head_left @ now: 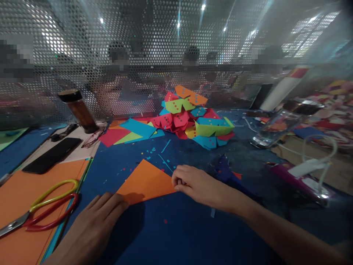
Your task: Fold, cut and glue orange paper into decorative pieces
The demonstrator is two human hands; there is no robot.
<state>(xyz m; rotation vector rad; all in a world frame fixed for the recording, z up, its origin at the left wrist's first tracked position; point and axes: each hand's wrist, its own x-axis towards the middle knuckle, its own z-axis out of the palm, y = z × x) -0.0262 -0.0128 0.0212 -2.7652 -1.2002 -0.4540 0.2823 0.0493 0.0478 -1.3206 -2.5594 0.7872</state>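
An orange sheet of paper (147, 182), folded into a triangle with its point away from me, lies on the dark blue tabletop (176, 239). My left hand (100, 219) is at its left corner, the fingertips closed on the edge there. At the right corner, my right hand (190, 182) pinches the paper between thumb and curled fingers. Tiny paper scraps and thin blue strips (166, 146) are scattered just beyond the triangle. Farther back sits a heap of folded, hole-punched paper pieces (180, 119) in red, green, blue and orange.
Scissors with yellow and red handles (52, 206) rest on an orange paper stack (16, 191) at left. Behind them are a black phone (52, 155) and a brown bottle (82, 114). A clear bottle (281, 125) and a purple device (300, 182) occupy the right. A perforated metal screen (154, 48) stands behind.
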